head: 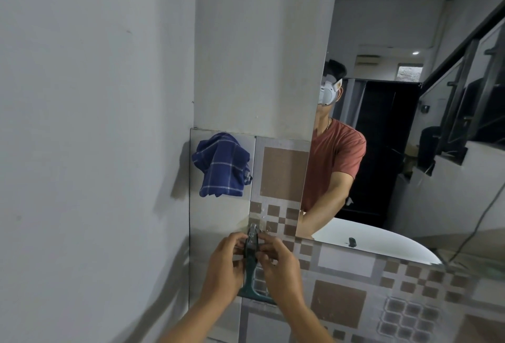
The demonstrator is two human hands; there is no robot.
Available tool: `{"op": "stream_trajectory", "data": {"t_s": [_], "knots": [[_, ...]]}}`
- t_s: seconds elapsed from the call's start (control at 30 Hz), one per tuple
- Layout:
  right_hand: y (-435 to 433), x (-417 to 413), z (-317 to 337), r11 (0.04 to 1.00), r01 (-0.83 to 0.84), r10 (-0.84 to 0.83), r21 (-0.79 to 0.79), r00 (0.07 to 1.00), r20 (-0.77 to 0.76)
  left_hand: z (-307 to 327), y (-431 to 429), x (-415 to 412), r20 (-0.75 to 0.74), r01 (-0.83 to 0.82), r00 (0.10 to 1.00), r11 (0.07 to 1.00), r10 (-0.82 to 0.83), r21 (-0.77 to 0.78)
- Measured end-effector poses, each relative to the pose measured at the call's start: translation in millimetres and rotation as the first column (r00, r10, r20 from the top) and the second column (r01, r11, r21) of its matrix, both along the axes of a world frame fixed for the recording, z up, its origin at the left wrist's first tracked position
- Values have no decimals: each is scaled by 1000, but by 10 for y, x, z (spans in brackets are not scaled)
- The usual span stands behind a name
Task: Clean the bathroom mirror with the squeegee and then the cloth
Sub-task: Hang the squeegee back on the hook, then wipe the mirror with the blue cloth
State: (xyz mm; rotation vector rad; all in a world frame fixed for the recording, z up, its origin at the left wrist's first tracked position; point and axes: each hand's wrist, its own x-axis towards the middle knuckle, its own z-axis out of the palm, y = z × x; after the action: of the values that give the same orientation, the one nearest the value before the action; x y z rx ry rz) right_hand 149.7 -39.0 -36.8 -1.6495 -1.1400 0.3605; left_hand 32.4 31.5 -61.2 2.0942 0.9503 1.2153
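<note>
Both hands, left [224, 260] and right [278, 263], grip the green squeegee [252, 268] at its wall hook on the tiled wall [341, 288], left of the mirror [410, 124]. We judge the squeegee step just starting; next, lift it free. Blue checked cloth [221, 165] hangs above. No legible writing.

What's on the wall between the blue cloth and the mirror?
In the head view, only wall tile with a big brown square lies between the blue cloth and the mirror; nothing hangs there.
</note>
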Motion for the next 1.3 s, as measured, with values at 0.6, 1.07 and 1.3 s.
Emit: {"op": "stream_trajectory", "data": {"t_s": [0.6, 1.07, 1.3], "knots": [[-219, -384, 1808, 961, -141, 42, 238, 924, 380, 1875, -163, -637, 109, -235, 972, 820, 208, 521], [309, -315, 2140, 990, -113, 33, 83, 764, 644, 2362, 305, -564, -236, -151, 947, 953, 216, 264], [269, -334, 2156, 976, -135, -1, 172, 783, 622, 2438, 306, -571, -279, -116, 948, 982, 153, 146]]}}
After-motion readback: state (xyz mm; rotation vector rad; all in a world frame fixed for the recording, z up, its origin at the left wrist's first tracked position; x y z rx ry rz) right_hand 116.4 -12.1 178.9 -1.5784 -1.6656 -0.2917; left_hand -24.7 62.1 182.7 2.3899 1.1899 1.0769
